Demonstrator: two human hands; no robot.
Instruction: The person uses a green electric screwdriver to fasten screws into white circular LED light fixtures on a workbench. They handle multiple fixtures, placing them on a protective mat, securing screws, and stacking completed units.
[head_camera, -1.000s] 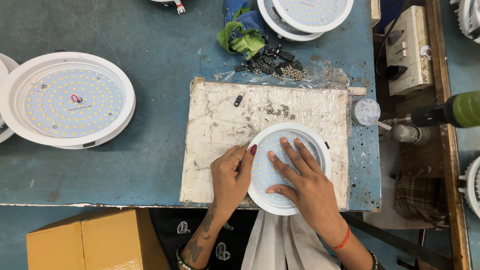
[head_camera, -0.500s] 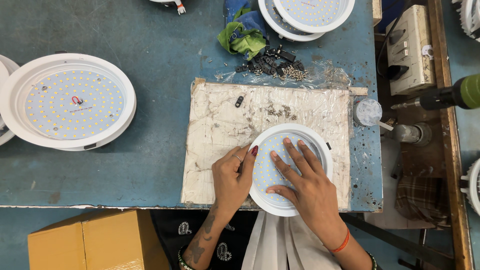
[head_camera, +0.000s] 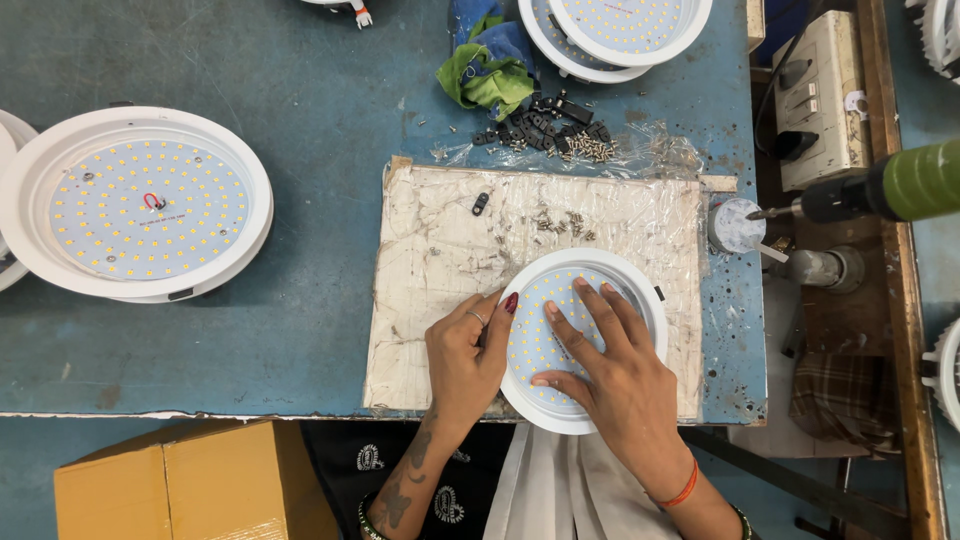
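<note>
Hands meet on one small round lamp (head_camera: 585, 290) in the head view, a white ring around a disc of little yellow diodes. It lies at the near right of a plastic-wrapped work mat (head_camera: 450, 270) on the blue bench (head_camera: 300, 80).

The right hand (head_camera: 615, 375) lies flat and spread on the diode disc, fingers extended and slightly apart, palm down, pressing rather than gripping; nothing is closed inside it. An orange band circles that wrist.

The left hand (head_camera: 468, 355) rests on the mat against the lamp's left rim, fingers loosely curled, the thumb and forefinger tips touching the ring's edge. It wears a finger ring, and whether it pinches anything small I cannot tell.

Far of the lamp on the mat lie loose screws (head_camera: 565, 224) and a small black clip (head_camera: 481, 203). Beyond the mat's far edge sits a heap of black clips and screws (head_camera: 555, 135) beside a green and blue cloth (head_camera: 490, 65).

A large round lamp (head_camera: 135, 205) lies well apart at the far left. A green-bodied power driver (head_camera: 880, 190) hangs at the right, just beside a white switch box (head_camera: 815, 95). A cardboard box (head_camera: 190, 485) stands at the near left below the bench.
</note>
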